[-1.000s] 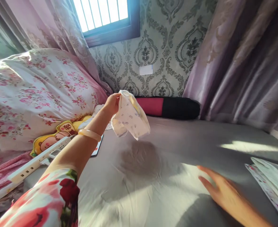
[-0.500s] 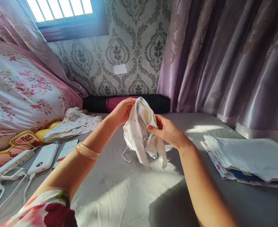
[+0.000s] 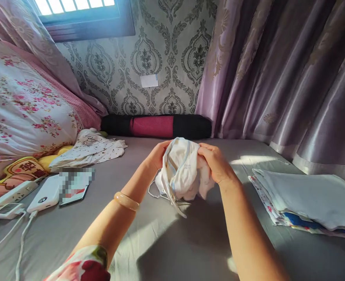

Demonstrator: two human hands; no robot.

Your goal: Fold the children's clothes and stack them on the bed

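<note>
A crumpled white cloth garment [image 3: 182,168] with pale blue edging is held up over the grey bed sheet [image 3: 219,242]. My left hand [image 3: 159,154] grips its left edge, fingers partly hidden behind the fabric. On the other side, my right hand [image 3: 215,162] is closed on the upper right edge. The garment's lower part hangs in loose folds, and a thin white string [image 3: 152,192] trails at its left.
Folded cloths [image 3: 310,195] lie at right. At left are a spotted white cloth [image 3: 87,150], a phone [image 3: 76,189], a power bank [image 3: 46,193], a power strip [image 3: 11,198] and cables. A black and dark pink roll [image 3: 151,126] lies along the wall.
Both hands have shifted the garment; it hangs lower and more bunched, its opening turned. My left hand has moved down and slightly right. My right thumb no longer lies across the front.
</note>
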